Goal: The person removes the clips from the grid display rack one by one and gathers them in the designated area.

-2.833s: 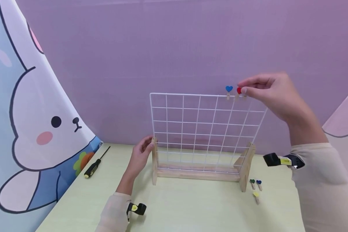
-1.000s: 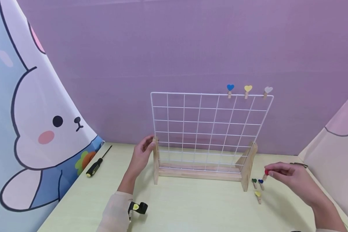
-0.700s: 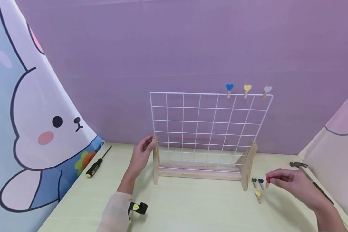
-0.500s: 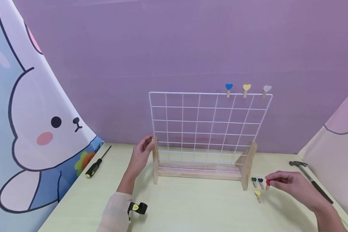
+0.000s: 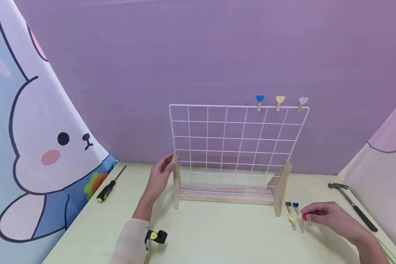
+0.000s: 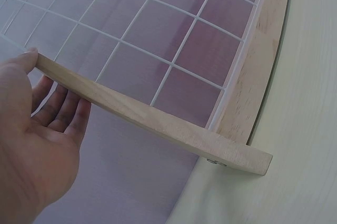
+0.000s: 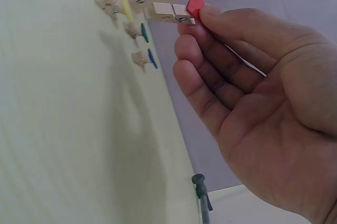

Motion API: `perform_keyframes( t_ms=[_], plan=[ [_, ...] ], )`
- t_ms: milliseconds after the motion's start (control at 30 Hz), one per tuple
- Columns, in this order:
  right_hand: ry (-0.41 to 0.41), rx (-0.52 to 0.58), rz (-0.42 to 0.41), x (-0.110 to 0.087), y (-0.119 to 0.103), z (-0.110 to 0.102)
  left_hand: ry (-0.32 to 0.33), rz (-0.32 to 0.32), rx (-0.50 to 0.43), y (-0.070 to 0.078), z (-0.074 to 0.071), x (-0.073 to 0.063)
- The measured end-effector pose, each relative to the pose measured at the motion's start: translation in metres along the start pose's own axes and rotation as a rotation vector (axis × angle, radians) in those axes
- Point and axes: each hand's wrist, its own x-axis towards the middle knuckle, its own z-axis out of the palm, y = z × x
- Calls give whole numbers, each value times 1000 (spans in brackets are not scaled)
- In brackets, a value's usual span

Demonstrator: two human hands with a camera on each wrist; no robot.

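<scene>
With 12 o'clock straight away from the person in the head view, the pale, smooth tabletop [image 5: 224, 234] stretches from 6 back to the stand, its left edge slanting at 8, its right near 4. At 7, a light sleeve [image 5: 130, 238] bears a strapped black block [image 5: 160, 237].

At 4, the right hand [image 5: 331, 219] pinches the red-hearted peg [image 5: 304, 217] between thumb and fingertip, other fingers loosely bent; whether the peg touches the tabletop I cannot tell. Just beside it lie small sprung wooden clips: the bright-yellow peg [image 5: 292, 222] at its 8, the green peg [image 5: 288, 206] and dark-blue peg [image 5: 295, 207] at its 10. The strip they occupy runs between the right upright [image 5: 281, 194] and the hand.

Between 7 and 8, the left hand [image 5: 159, 175] holds the left upright [image 5: 176, 189] near its top, thumb and fingers on opposite sides. A grained wooden crossbar [image 5: 226, 197] joins both planks.

At 8 lies a screwdriver [image 5: 106, 191], dark-handled, near the left edge; at 4, a hammer [image 5: 354, 206] along the right.

The white wire grid [image 5: 225, 122] rises between the uprights; its round-cornered top rim carries the blue peg [image 5: 259, 99], pale-yellow peg [image 5: 280, 99] and white peg [image 5: 303, 101] around 2. Behind hangs purple cloth [image 5: 135, 73], faintly creased; at 9, rabbit-printed cloth [image 5: 33, 146].
</scene>
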Motion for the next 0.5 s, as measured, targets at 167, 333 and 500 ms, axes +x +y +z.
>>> perform_keyframes(
  t_ms=[167,333,500],
  plan=[
    [-56,45,34,4,6,5,-3,2,2,-1,0,1],
    [-66,27,22,7,11,10,-3,4,7,-2,0,1],
    [-69,25,62,9,14,11,2,2,8,-2,-1,0]
  ],
)
